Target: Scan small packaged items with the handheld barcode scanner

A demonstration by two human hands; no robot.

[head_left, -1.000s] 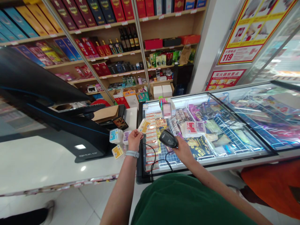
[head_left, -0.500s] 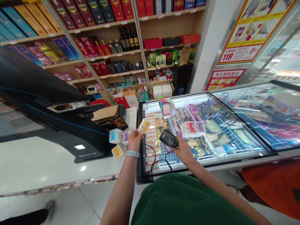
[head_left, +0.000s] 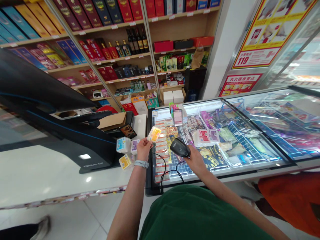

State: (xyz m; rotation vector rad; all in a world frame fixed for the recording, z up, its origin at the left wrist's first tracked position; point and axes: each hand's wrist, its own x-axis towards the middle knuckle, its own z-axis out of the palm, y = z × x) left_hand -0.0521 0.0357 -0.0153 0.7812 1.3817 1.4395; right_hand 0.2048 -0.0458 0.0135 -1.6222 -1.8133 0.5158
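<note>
Pinched a small yellow packet [head_left: 154,134] between thumb and fingers of the left hand [head_left: 143,149], the hand nearly closed on the packet's lower corner, with the packet tilted up at 1 o'clock from the palm. Gripped a black barcode scanner [head_left: 180,148] in the right hand [head_left: 196,163], fingers clamped round the body, the scanner's head turned toward 10 o'clock, near the packet but not touching it. Wore a grey watch [head_left: 141,163] on the left wrist.

Below both hands, at 6 o'clock, a black cable [head_left: 163,166] looped over the glass lid of a freezer chest [head_left: 225,169], with frozen food packets visible through the glass from 12 to 3 o'clock. At 9 o'clock from the left hand, three small tubs [head_left: 123,145] sitting on a white counter [head_left: 50,176], just beside a black till [head_left: 50,100] and a cardboard flap [head_left: 112,120].

Farther out at 12 o'clock, wooden shelves [head_left: 107,43] packed with boxed liquor and wine bottles [head_left: 136,41]. At 2 o'clock, red-and-yellow safety posters [head_left: 257,36]. At 4 o'clock, an orange garment [head_left: 290,200] on another person nearby.
</note>
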